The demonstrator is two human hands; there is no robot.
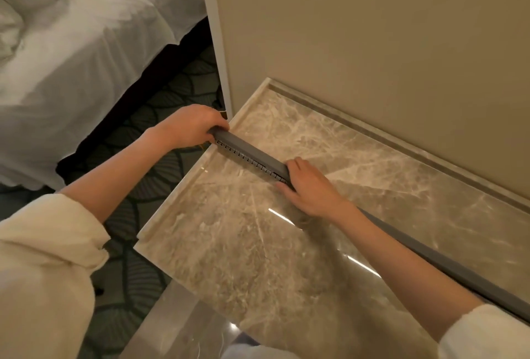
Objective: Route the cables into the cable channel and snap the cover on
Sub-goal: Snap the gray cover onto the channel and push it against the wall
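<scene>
Cover [252, 153] laid along slotted grey cable channel [249, 161] on marble countertop [258, 244], apparently seated toward right, slots exposed at left end; left hand [190, 126] clamped on that end, right hand [311, 188] fingers together pressing down; cables unseen.

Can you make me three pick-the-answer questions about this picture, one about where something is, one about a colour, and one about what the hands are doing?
1. Where does the cable channel lie?
A. on the bed
B. on the marble top
C. on the carpet

2. What colour is the channel's cover?
A. grey
B. red
C. white

3. What are the hands doing?
A. both hanging free
B. only one touches the channel
C. left hand grips the end, right hand presses along it

Answers: 1 B, it runs across the marble. 2 A, the long strip is grey. 3 C, both hands are on the channel.
</scene>
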